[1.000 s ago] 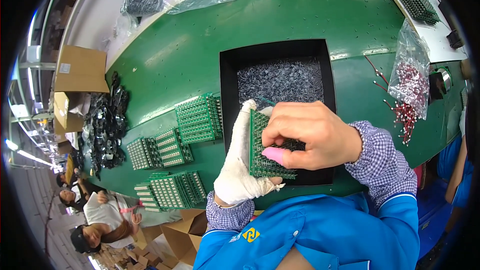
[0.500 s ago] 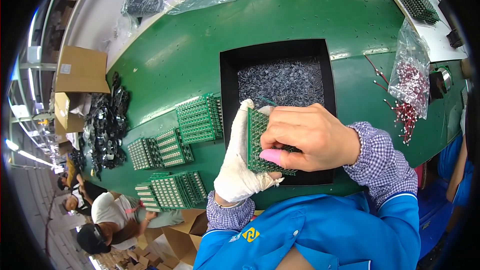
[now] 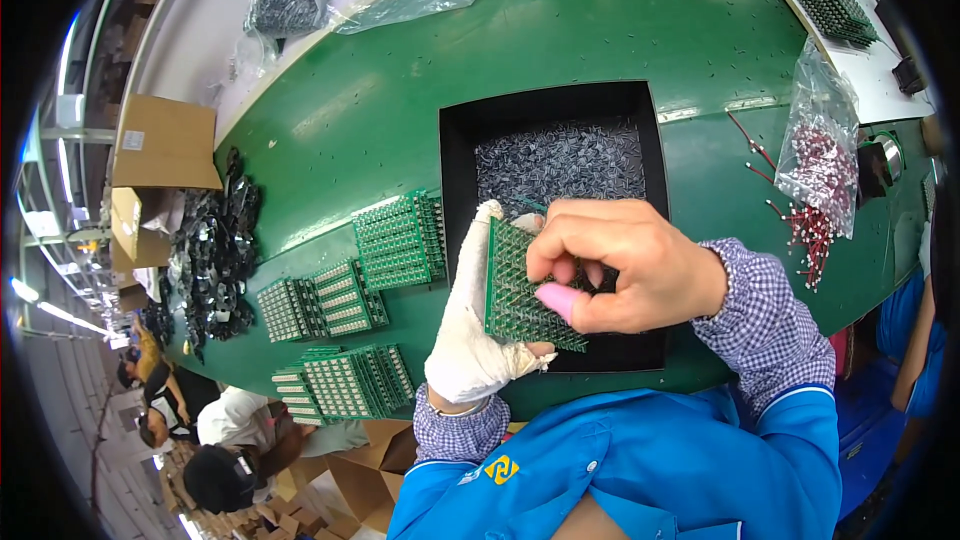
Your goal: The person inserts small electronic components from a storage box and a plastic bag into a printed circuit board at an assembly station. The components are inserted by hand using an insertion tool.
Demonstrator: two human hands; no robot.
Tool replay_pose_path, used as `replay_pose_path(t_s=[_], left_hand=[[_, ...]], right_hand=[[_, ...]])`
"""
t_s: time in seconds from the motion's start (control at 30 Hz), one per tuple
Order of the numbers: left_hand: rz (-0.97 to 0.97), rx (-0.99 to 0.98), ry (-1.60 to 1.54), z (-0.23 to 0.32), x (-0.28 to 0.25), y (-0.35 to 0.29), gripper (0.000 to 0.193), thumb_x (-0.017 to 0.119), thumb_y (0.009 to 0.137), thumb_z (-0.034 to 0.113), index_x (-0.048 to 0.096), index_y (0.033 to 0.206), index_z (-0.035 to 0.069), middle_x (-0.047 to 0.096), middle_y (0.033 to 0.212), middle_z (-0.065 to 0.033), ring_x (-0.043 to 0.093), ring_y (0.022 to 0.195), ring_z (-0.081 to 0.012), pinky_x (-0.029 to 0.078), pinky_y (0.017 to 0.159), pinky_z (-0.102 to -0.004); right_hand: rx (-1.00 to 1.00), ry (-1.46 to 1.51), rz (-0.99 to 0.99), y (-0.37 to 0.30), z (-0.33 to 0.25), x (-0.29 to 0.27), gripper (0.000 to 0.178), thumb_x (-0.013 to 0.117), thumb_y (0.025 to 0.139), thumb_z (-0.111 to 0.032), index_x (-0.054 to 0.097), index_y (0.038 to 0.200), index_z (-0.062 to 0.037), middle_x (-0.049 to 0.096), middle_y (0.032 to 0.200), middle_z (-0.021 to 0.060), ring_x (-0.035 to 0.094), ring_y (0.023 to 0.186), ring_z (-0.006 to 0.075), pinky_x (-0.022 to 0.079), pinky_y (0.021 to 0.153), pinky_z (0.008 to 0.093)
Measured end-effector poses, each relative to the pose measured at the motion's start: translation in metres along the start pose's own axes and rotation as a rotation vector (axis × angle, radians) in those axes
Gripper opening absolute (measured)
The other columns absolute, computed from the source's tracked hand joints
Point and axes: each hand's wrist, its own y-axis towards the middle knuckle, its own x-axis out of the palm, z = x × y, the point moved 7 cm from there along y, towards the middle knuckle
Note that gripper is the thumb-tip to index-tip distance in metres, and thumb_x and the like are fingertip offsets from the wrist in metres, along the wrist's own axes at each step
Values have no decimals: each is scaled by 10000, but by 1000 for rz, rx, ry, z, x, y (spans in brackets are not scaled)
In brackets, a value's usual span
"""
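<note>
My left hand (image 3: 465, 330), in a white glove, grips a green circuit board panel (image 3: 508, 285) by its edge. The panel is tilted above the near part of a black tray (image 3: 655, 180), and rows of small parts stand up from it. My right hand (image 3: 630, 265), bare with a pink cot on the thumb, is over the panel's right side. Its fingers are curled into a pinch close to the surface, and what lies between the fingertips is too small to make out. Many small dark parts with thin leads (image 3: 560, 160) cover the tray's floor.
Stacks of green circuit boards (image 3: 400, 240) stand left of the tray. Farther left are black parts (image 3: 215, 260) and a cardboard box (image 3: 165, 140). A plastic bag of red-and-white wires (image 3: 820, 155) lies at the right. Loose dark bits dot the green table (image 3: 370, 90). Other people sit beyond the left edge.
My right hand has opened its pinch slightly and shifted a little right, baring more of the panel. My left hand still holds the panel, moved slightly left.
</note>
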Motion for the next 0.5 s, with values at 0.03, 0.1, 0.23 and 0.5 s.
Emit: replay_pose_path(t_s=[0.03, 0.1, 0.23, 0.5], left_hand=[[3, -8, 11, 0, -1, 0, 1278, 881, 485, 119, 129, 1518, 74, 385, 1444, -189, 426, 1301, -320, 351, 1095, -385], [9, -24, 35, -1, -1, 0, 1279, 890, 489, 130, 132, 1518, 75, 388, 1442, -187, 430, 1298, -317, 355, 1093, -386], [1, 41, 167, 0, -1, 2, 1278, 896, 497, 146, 130, 1517, 71, 387, 1442, -189, 433, 1296, -316, 365, 1085, -387], [45, -8, -25, 0, 0, 1, 1263, 897, 523, 168, 124, 1516, 66, 383, 1443, -190, 428, 1298, -320, 371, 1083, -389]], right_hand=[[-38, -21, 2, 0, -1, 3, 160, 694, 703, 13, 571, 773, -63, 524, 704, 32, 477, 559, 168, 395, 478, 264], [-114, -62, 6, -1, -4, 8, 164, 693, 697, 20, 568, 768, -58, 514, 696, 30, 466, 546, 164, 391, 473, 261], [-135, -281, 8, -3, -8, 14, 171, 700, 694, 30, 566, 762, -50, 524, 700, 31, 471, 544, 158, 391, 477, 251], [-13, -7, -3, -1, 0, 3, 171, 695, 695, 29, 568, 773, -54, 539, 710, 33, 495, 563, 157, 399, 482, 251]])
